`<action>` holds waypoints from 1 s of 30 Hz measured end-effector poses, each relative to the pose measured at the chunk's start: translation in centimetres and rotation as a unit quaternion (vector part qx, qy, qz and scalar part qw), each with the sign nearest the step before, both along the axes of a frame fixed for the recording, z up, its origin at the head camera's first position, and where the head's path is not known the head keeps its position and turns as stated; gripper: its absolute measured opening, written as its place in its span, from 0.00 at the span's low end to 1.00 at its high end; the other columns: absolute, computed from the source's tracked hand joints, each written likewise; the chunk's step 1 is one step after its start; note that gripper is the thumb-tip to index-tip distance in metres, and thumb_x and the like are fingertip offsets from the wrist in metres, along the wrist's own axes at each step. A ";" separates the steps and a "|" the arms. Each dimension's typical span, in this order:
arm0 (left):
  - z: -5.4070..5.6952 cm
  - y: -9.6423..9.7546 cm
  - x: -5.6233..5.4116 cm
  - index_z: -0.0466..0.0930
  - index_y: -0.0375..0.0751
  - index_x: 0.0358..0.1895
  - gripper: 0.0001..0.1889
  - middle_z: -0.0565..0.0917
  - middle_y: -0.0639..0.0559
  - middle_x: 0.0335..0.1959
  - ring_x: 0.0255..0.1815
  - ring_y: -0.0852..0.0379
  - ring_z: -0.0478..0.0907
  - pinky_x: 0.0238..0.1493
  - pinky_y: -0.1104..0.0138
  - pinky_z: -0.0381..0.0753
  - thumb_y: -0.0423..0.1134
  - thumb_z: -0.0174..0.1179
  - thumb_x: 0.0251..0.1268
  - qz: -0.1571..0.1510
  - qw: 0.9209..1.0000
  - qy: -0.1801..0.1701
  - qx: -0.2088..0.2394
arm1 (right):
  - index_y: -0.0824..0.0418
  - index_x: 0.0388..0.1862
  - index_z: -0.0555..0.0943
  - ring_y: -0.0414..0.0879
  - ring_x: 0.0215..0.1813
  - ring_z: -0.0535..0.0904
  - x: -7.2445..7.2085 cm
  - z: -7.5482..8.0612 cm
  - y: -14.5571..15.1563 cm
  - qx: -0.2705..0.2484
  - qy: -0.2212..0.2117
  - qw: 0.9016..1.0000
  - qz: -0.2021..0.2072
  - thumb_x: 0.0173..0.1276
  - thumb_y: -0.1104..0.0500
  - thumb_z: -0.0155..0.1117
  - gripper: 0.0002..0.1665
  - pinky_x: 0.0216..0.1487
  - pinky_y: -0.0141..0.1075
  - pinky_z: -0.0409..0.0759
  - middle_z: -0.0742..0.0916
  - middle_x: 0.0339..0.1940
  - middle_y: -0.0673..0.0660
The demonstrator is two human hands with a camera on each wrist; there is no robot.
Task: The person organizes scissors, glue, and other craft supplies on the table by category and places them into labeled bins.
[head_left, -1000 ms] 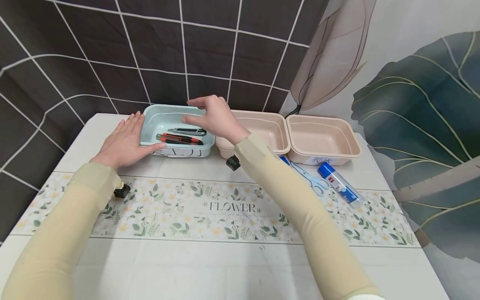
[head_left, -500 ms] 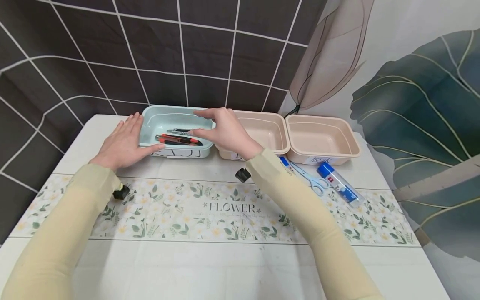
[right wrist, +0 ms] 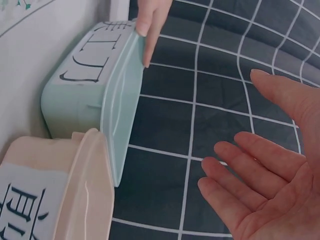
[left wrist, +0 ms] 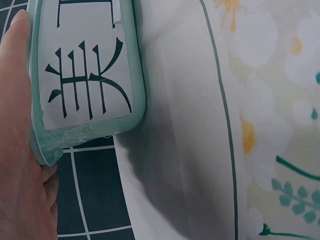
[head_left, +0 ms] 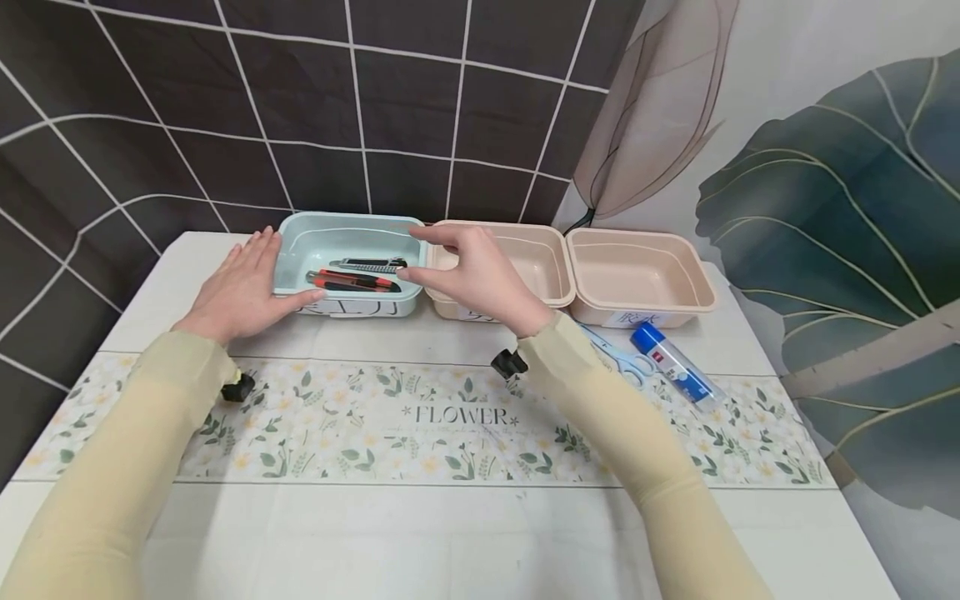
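Note:
My left hand (head_left: 243,287) lies flat along the left end of a pale blue bin (head_left: 345,218), with the thumb over its front rim. Inside that bin are a grey-black utility knife (head_left: 369,265) and red-and-black utility knives (head_left: 352,281). My right hand (head_left: 483,279) hovers at the seam between the blue bin and the middle pink bin (head_left: 555,258), thumb and fingers spread apart. In the right wrist view, the right palm (right wrist: 275,190) holds nothing. A lettered label (left wrist: 85,75) shows on the blue bin's front in the left wrist view.
A second pink bin (head_left: 641,237) stands at the right end of the row. In front of it lie light blue scissors (head_left: 626,360) and a blue-capped glue bottle (head_left: 678,367). A dark checked cloth (head_left: 300,92) hangs behind the table.
My right hand has moved right, from over the blue bin to its right edge and the middle pink bin. The left hand keeps its place on the blue bin. The knives stay put.

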State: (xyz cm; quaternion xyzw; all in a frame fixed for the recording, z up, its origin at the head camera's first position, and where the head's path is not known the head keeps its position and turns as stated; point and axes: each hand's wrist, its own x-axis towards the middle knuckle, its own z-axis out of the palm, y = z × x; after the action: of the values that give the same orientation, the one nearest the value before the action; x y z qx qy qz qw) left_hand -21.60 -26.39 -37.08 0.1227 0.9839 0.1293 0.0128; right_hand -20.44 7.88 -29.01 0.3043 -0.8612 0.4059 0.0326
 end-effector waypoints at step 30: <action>-0.1 -0.1 0.1 0.34 0.25 0.80 0.63 0.39 0.29 0.81 0.82 0.36 0.36 0.80 0.50 0.30 0.75 0.51 0.65 -0.001 1.000 0.002 0.005 | 0.61 0.63 0.83 0.43 0.66 0.77 3.1 -2.2 8.8 0.000 -0.024 0.997 -0.078 0.63 0.49 0.79 0.32 0.69 0.39 0.73 0.85 0.61 0.52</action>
State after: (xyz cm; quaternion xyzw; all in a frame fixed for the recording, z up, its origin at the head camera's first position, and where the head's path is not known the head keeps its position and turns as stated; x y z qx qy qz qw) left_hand -21.54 -26.53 -37.17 0.1240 0.9832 0.1335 0.0099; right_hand -17.39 16.63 -31.24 0.2261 -0.8830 0.4091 0.0430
